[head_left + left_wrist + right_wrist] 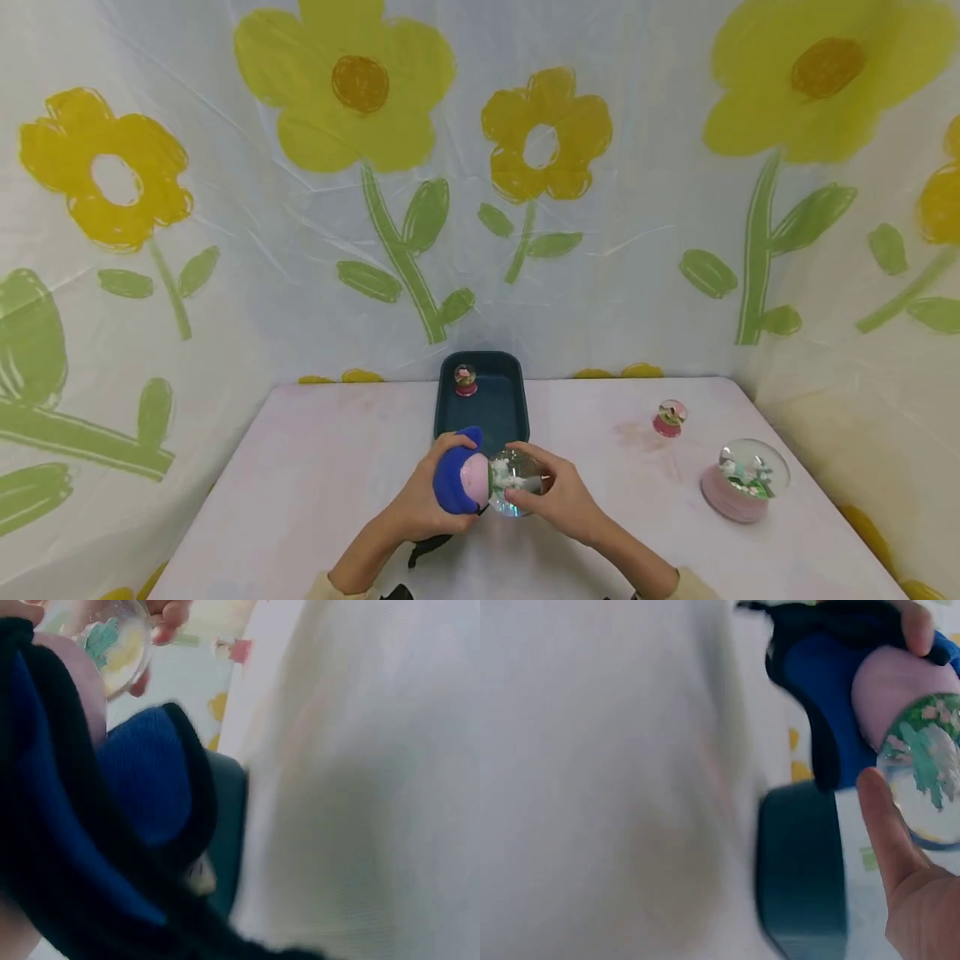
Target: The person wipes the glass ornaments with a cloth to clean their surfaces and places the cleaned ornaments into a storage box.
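Observation:
A large snow globe (510,479) lies sideways in the air between my hands, its pink base (896,690) to the left and its glass dome to the right. Green and white figures show inside the dome. My left hand (416,502) grips a blue cloth (452,482) with dark edging, pressed around the pink base. Part of the base is covered by this cloth. Around the dome my right hand (567,502) curls its fingers and thumb, holding the glass. In the left wrist view the cloth (146,776) hides most of the left hand.
Behind the hands lies a dark teal tray (491,417) with a small snow globe (465,380) at its far left. On the white table to the right stand another small snow globe (670,417) and a big pink-based one (738,483). A flowered curtain (637,275) surrounds the table.

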### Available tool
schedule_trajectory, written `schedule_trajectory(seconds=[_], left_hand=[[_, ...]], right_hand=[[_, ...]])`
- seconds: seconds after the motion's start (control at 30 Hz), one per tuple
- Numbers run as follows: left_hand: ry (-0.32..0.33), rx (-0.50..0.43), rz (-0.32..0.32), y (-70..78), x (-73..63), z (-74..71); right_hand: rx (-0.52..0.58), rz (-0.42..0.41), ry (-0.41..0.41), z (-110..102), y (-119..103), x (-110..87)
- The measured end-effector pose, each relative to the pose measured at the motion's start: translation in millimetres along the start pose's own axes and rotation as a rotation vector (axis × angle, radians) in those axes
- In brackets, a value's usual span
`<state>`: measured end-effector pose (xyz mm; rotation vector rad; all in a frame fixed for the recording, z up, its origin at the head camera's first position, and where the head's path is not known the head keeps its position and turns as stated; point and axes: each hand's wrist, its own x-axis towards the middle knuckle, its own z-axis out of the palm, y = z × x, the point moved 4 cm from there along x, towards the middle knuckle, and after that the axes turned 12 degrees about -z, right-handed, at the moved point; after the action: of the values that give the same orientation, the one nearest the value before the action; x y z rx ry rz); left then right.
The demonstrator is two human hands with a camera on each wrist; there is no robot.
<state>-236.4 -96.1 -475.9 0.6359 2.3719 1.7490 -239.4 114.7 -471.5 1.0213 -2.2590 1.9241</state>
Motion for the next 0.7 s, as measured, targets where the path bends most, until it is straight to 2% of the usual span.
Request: schedule_trajectory(seconds=[0.07, 0.13, 0.2, 0.27, 0.47, 0.6, 0.7], left_hand=[[0.022, 0.066, 0.061, 4.6, 1.8, -2.5], [0.04, 0.075, 0.09, 6.8, 2.4, -3.1], [0.046, 0.048, 0.087, 4.2, 2.2, -2.3], [0.052, -0.005, 0.056, -5.8, 3.5, -0.4], [0.045, -0.181, -0.016, -16.0, 6.9, 3.3], [-0.035, -0.313, -0.048, -19.8, 8.0, 9.3], [-0.08, -0.357, -0.074, -21.8, 11.6, 10.8]], right_hand=[[0.093, 0.072, 0.024, 1, -1, 1.4], [0.159, 0.12, 0.039, 2, -1, 1.2], [0.159, 0.131, 0.05, 3, -1, 0.6], [0.121, 0.111, 0.054, 4, -1, 0.0], [-0.046, -0.026, 0.051, 4, -7, -0.6], [-0.186, -0.192, 0.016, 4, -16, -4.6], [-0.283, -0.317, -0.006, 4, -22, -4.7]])
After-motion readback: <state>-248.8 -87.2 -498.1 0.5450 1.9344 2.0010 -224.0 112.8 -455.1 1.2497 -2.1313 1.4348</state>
